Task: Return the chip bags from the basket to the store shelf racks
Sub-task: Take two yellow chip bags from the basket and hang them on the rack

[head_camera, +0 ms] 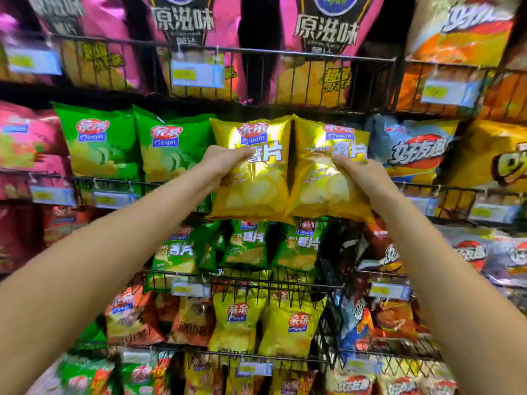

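Two yellow chip bags are held up side by side in front of the middle shelf row. My left hand (225, 163) grips the left yellow bag (252, 183) at its left edge. My right hand (359, 175) grips the right yellow bag (322, 189) from its right side. Both bags are upright, their lower ends hanging just over the black wire rack (445, 195) of that row. The basket is out of view.
Green chip bags (99, 141) stand left of the yellow pair, a blue-and-orange bag (410, 146) to the right. Pink bags (182, 29) fill the top rack. Lower racks hold green, yellow and red bags (239, 320). Price tags (196, 74) hang on the rails.
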`<state>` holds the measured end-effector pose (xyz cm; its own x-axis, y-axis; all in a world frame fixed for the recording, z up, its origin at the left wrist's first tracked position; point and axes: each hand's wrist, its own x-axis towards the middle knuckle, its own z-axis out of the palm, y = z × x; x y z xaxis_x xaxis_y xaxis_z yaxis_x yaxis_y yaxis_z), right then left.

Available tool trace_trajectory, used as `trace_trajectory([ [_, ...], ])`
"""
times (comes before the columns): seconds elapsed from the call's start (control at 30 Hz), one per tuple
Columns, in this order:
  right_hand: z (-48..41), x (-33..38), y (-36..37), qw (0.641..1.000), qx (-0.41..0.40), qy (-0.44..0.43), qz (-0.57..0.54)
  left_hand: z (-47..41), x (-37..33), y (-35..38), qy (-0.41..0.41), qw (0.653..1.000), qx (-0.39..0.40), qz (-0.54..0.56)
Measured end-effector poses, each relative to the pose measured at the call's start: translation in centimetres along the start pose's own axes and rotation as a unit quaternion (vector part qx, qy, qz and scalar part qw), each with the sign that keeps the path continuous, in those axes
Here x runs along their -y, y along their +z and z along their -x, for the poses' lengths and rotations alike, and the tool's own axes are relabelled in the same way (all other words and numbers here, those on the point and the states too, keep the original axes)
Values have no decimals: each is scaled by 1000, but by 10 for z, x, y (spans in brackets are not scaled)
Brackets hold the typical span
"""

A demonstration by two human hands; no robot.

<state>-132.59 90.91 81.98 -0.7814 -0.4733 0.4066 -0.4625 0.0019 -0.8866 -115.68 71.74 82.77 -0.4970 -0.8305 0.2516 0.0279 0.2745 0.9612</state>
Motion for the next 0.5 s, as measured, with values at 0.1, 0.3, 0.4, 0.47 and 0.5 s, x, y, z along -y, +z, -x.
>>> trace_trajectory([
  [0.1, -22, 1, -1, 1000, 0, 18, -10, -20, -8, 13, 2, 1000, -15, 11],
  [0.3, -55, -1, 4, 999, -20, 22, -36, -60, -12, 41, 40, 992, -114, 25],
  [0.4, -68, -8, 10, 999, -19, 25, -37, -72, -7, 49, 46, 990, -130, -2],
  [0.47, -73, -14, 12, 998, -8, 33, -46, -79, 0, 48, 48, 991, -121, -6],
  [0.5, -76, -17, 13, 998, -2, 36, -51, -81, 3, 47, 45, 993, -111, -3],
])
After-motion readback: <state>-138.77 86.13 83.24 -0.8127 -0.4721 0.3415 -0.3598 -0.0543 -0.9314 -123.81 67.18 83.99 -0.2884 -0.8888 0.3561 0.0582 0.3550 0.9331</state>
